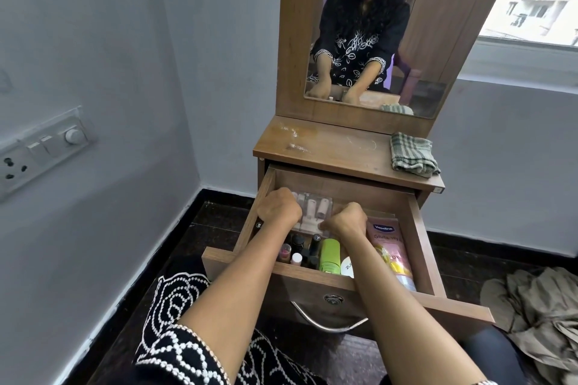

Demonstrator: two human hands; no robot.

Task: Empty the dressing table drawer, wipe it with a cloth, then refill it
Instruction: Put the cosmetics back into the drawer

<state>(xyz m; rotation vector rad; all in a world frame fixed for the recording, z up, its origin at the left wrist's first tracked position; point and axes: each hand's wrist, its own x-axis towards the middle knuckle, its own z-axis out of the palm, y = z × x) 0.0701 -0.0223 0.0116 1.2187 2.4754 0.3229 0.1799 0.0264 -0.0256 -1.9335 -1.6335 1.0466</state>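
Note:
The wooden drawer (420,228) is pulled out below the dressing table top (325,147). Both hands reach into its back half. My left hand (278,208) and my right hand (345,220) each grip an end of a clear plastic organiser box (312,208) holding small pale bottles. In front of it lie dark small bottles (298,244), a green tube (330,255), a white container (347,267) and a pink Vaseline tube (389,247). A green checked cloth (411,155) lies folded on the table top at the right.
A mirror (375,40) stands behind the table top. A wall with a switch panel (40,150) is on the left. A beige heap of fabric (538,319) lies on the dark floor at the right. The drawer's metal handle (328,320) hangs in front.

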